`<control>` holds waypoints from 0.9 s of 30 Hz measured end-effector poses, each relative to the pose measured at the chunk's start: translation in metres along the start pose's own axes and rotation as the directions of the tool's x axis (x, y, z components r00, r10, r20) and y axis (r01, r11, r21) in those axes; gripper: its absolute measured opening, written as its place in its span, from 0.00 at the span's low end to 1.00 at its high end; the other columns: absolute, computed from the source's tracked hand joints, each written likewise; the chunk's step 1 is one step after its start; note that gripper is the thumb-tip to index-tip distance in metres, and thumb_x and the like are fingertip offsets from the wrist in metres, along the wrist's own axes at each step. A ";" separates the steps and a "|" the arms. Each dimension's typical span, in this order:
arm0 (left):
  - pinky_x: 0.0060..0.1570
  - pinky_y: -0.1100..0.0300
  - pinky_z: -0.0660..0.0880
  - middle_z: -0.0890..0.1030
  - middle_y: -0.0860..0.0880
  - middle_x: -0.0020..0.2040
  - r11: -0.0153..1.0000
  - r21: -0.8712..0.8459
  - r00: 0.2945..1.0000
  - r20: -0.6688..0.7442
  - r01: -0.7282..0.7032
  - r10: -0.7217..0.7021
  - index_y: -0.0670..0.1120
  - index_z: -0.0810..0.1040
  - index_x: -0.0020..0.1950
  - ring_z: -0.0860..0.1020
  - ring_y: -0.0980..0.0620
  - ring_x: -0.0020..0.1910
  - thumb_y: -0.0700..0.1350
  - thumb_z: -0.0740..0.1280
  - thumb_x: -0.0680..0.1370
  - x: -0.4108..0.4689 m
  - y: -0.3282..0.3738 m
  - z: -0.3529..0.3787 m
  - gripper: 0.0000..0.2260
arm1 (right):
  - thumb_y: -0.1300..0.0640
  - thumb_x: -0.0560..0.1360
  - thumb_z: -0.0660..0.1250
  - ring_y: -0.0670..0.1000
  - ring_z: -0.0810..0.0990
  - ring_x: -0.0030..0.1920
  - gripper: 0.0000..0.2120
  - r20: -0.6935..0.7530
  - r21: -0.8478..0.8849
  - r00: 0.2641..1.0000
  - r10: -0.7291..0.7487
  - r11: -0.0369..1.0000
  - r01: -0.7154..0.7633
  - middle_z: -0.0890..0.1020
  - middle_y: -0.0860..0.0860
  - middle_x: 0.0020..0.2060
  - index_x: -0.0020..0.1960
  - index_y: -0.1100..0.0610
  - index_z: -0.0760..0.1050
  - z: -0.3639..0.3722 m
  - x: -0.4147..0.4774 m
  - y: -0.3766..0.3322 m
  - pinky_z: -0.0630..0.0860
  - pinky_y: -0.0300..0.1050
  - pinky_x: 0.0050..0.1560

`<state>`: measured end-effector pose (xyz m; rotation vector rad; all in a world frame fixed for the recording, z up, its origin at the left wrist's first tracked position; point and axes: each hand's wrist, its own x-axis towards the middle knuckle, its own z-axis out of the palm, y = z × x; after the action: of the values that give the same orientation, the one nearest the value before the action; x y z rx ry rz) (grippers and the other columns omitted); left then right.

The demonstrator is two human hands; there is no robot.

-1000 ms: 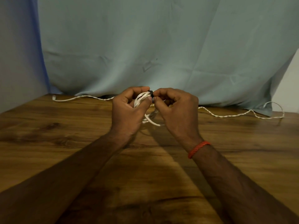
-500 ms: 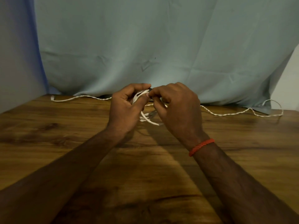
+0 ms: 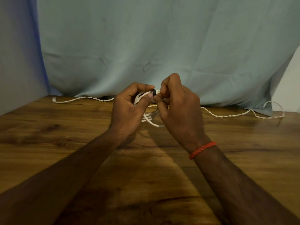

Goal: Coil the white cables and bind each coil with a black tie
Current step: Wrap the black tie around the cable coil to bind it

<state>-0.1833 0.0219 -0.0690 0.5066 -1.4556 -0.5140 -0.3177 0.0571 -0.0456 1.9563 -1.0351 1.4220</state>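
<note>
Your left hand (image 3: 128, 109) grips the white coil (image 3: 140, 98) over the table (image 3: 48, 143), thumb beside the black tie (image 3: 153, 92) wrapped round it. Your right hand (image 3: 180, 111), fingers curled, pinches that tie. A loose cable (image 3: 227, 115) lies along the far edge.

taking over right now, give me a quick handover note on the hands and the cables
The left hand grips the coil of thin white cable over the brown wooden table. The right hand pinches the small black tie at the coil's top.
Done: one cable coiled, tie on it; whether it is fastened cannot be seen.
To do: finish that tie, then coil and bind the twisted white cable lying loose along the table's far edge.
</note>
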 end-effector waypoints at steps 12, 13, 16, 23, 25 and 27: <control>0.35 0.66 0.72 0.81 0.50 0.41 1.000 0.008 1.000 -0.002 0.014 -0.014 0.50 0.78 0.47 0.77 0.59 0.35 0.37 0.66 0.81 -0.002 -0.001 0.001 0.08 | 0.56 0.75 0.70 0.51 0.78 0.35 0.10 -0.017 -0.025 1.000 0.020 0.999 -0.020 0.78 0.48 0.35 0.50 0.52 0.68 0.003 -0.004 0.005 0.77 0.53 0.31; 0.33 0.66 0.72 0.81 0.50 0.41 1.000 0.007 1.000 -0.008 0.020 -0.020 0.50 0.78 0.47 0.77 0.59 0.34 0.37 0.66 0.81 -0.002 -0.002 0.002 0.08 | 0.55 0.75 0.70 0.50 0.78 0.35 0.10 -0.020 -0.023 1.000 0.022 0.999 -0.022 0.78 0.47 0.35 0.50 0.53 0.69 0.002 -0.004 0.005 0.77 0.53 0.31; 0.34 0.66 0.72 0.80 0.52 0.40 0.999 0.028 1.000 -0.013 0.017 -0.016 0.50 0.77 0.48 0.77 0.59 0.35 0.37 0.66 0.81 -0.003 -0.003 0.002 0.08 | 0.54 0.75 0.70 0.50 0.79 0.35 0.09 -0.020 -0.024 1.000 0.025 0.999 -0.025 0.79 0.47 0.36 0.50 0.53 0.71 0.002 -0.005 0.004 0.78 0.52 0.32; 0.38 0.62 0.70 0.78 0.56 0.40 0.993 0.112 1.000 0.014 -0.027 0.026 0.55 0.74 0.49 0.76 0.59 0.35 0.43 0.63 0.82 -0.006 -0.006 0.003 0.07 | 0.52 0.74 0.70 0.50 0.77 0.38 0.04 0.052 -0.064 0.999 -0.005 0.998 0.008 0.80 0.45 0.35 0.46 0.52 0.76 0.002 -0.003 0.008 0.76 0.52 0.34; 0.37 0.62 0.70 0.78 0.56 0.41 0.992 0.119 0.999 0.032 -0.041 0.037 0.54 0.73 0.49 0.75 0.61 0.35 0.43 0.62 0.82 -0.006 -0.006 0.003 0.06 | 0.52 0.74 0.70 0.49 0.76 0.40 0.04 0.083 -0.052 0.996 -0.013 0.998 0.018 0.80 0.45 0.37 0.46 0.51 0.77 0.002 -0.002 0.011 0.75 0.52 0.37; 0.36 0.63 0.69 0.78 0.56 0.41 0.991 0.122 0.997 0.058 -0.061 0.054 0.54 0.73 0.50 0.75 0.63 0.35 0.43 0.62 0.83 -0.007 -0.005 0.003 0.06 | 0.51 0.74 0.70 0.48 0.75 0.44 0.05 0.107 -0.027 0.994 -0.002 1.000 0.005 0.80 0.45 0.39 0.48 0.50 0.79 0.003 0.000 0.014 0.74 0.49 0.40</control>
<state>-0.1866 0.0222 -0.0772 0.5503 -1.5565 -0.3964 -0.3274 0.0471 -0.0471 2.0328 -1.0918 1.3058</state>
